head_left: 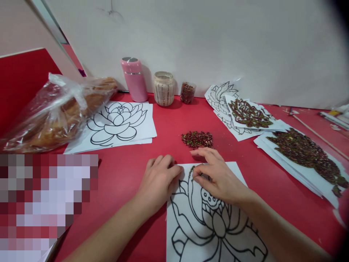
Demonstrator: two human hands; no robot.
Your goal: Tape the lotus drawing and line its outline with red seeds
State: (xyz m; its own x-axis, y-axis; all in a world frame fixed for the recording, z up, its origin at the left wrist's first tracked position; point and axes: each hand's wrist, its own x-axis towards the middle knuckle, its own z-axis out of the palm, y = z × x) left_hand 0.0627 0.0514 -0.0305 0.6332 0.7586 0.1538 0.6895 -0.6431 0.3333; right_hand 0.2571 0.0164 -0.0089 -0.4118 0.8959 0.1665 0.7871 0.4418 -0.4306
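Note:
A white sheet with a black lotus outline [219,225] lies in front of me on the red table. My left hand [160,174] rests at its upper left corner, fingers loosely bent, thumb apart and touching the paper. Over the upper part of the sheet, my right hand [218,174] has thumb and forefinger pinched together beside a petal line. Whatever sits between those fingertips is too small to make out. A short row of green beans [191,171] follows the petal's top. Just beyond my right hand is a pile of mixed red and green beans [196,139].
Behind stand a pink flask [134,80], a glass jar [164,89] and a small cup of beans [187,92]. Lotus drawings [117,123] and bagged bread [62,120] lie left. Bean-covered sheets [305,156] and a thin stick [319,133] are right. A blurred patch covers the lower left.

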